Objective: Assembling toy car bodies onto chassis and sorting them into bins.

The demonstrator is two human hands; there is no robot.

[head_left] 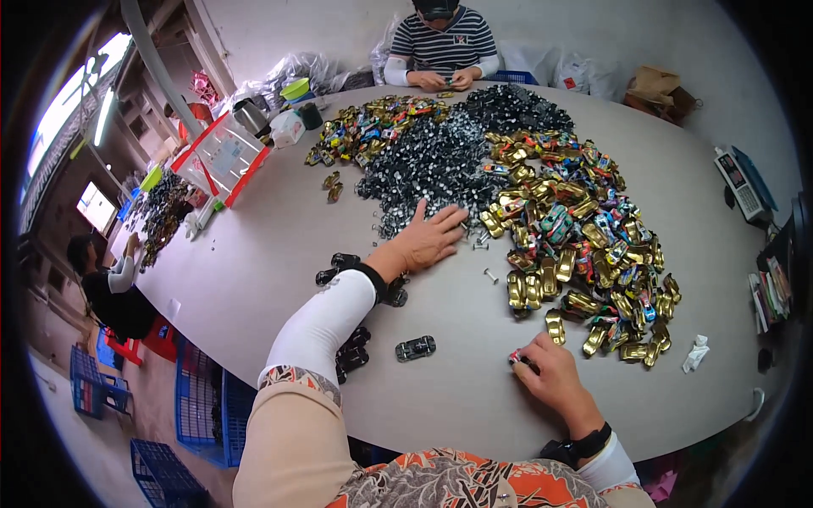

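My left hand (423,243) lies with fingers spread at the near edge of a pile of small wheel-and-axle parts (430,165), palm down. Whether a part is under its fingertips I cannot tell. Close to the table's near edge, my right hand (555,377) is closed round a small toy car (522,361), dark and red where it shows; the fingers hide the rest. Gold toy car bodies (566,262) are heaped just beyond that hand. One black car base (416,348) rests alone between my arms, and several more black bases (352,354) sit beside my left forearm.
Across the table (457,406) a person (442,42) in a striped top handles something small. Black parts (517,108) are piled before them. A red-edged clear bin (222,159) stands at left, crumpled tissue (696,354) at right. Blue crates (199,406) stand on the floor.
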